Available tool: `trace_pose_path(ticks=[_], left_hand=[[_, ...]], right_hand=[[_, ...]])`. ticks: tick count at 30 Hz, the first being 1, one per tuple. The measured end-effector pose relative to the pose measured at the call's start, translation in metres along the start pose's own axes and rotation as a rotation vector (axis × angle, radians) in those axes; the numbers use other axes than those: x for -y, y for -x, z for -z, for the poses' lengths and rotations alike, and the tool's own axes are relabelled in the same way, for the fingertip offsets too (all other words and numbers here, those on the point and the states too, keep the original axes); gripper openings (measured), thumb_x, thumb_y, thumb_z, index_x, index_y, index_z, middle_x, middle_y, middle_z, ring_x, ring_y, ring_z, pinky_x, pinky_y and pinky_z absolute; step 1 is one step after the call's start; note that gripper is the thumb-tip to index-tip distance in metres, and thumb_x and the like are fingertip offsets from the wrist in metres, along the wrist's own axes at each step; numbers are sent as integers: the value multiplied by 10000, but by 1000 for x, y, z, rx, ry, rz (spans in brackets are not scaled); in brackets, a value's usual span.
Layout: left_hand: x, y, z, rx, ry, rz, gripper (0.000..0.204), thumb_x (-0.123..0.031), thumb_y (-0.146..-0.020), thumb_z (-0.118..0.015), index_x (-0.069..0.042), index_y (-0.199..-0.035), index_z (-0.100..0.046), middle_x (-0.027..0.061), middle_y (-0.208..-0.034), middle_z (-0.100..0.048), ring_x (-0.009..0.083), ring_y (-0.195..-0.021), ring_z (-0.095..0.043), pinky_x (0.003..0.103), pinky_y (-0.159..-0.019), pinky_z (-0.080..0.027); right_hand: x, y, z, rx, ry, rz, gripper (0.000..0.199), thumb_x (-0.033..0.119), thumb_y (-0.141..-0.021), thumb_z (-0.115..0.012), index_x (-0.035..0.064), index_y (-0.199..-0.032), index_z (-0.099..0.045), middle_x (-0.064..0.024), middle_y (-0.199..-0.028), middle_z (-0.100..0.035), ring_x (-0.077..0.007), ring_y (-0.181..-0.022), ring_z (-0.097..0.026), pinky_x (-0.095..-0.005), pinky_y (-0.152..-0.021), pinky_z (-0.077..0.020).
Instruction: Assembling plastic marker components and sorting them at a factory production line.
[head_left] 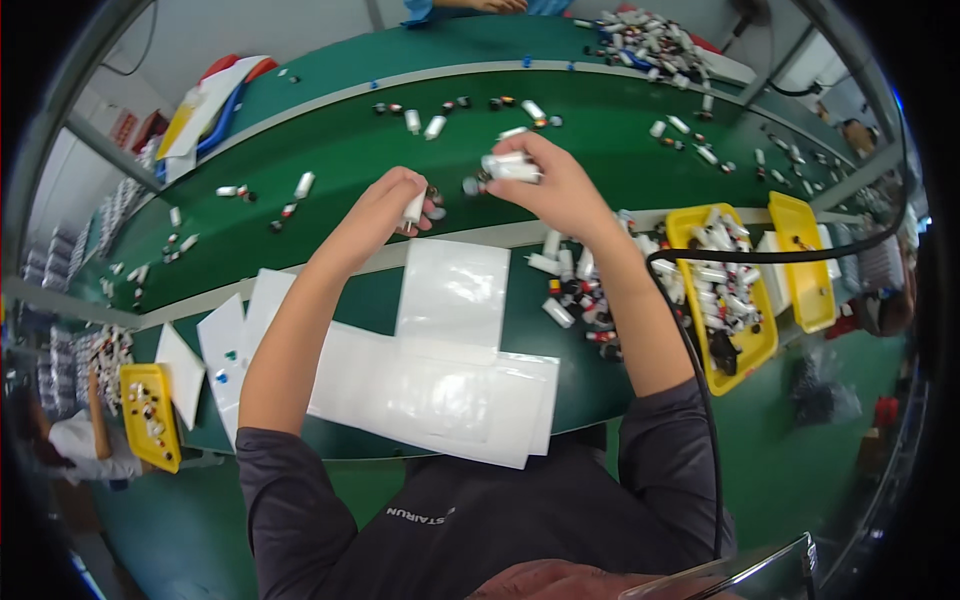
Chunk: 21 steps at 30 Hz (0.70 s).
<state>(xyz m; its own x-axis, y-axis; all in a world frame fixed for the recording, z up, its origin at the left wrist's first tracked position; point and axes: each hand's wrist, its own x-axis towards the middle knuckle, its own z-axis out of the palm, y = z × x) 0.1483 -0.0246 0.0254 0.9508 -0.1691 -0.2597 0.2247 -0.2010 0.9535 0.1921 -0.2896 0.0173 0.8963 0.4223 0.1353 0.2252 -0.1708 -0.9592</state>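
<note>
While the left hand [388,205] is pinching a white cylinder [414,208] over the green belt [350,145], we are observing the right hand [560,190] curling around a bunch of white cylinders [513,172], also above the belt; their exact count we are not confirming. A dark piece [472,186] is showing at the bunch's left end; whether it is being gripped, we cannot tell. Near the worker, clear plastic sleeves [455,290] are lying on the surface [525,310]. We are judging each cylinder light and stiff, with a smooth shell that is probably turning slippery under loose pressure and inclining to roll. We are rating the narrow tip as the weaker part, and are favouring a mid-barrel hold, thumb opposing fingers; bunched pieces are risking slippage against one another.
</note>
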Motion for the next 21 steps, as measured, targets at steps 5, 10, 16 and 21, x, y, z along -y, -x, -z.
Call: trace_pose_path(ticks=[5,10,16,21], left_hand=[[-30,-8,-77,236,161,59,351,-408,-1022,-412,-89,-1092,-540,93,-986,-650,179,-869,-655,317,-786,-527],[-28,-39,-142,337,46,-44,409,-428,-1013,-455,-40,-1118,-535,84,-1014,-624,146,-902,-596,296,-787,-468],[-22,-50,-204,378,-464,-226,462,-467,-1002,-489,-16,-1089,-543,165,-965,-661,301,-877,-655,416,-809,-502],[-11,-41,-262,116,-893,-581,441,-458,-932,-601,-45,-1089,-597,178,-912,-689,333,-882,-704,479,-765,-541]], right_hand=[[9,87,95,146,-163,-122,462,-31,-816,-767,49,-1217,-551,-23,-1030,-651,-88,-927,-641,-236,-791,-533],[-12,134,138,-55,-323,-154,492,-64,-789,-764,63,-1217,-557,-21,-1074,-648,-109,-996,-640,-272,-832,-544],[-28,160,165,-240,-241,-249,531,-34,-788,-764,64,-1267,-557,-39,-1152,-640,-151,-1062,-627,-321,-882,-535],[-17,173,156,-340,239,-388,380,96,-875,-735,47,-1227,-600,-100,-1168,-643,-147,-1015,-625,-334,-846,-529]])
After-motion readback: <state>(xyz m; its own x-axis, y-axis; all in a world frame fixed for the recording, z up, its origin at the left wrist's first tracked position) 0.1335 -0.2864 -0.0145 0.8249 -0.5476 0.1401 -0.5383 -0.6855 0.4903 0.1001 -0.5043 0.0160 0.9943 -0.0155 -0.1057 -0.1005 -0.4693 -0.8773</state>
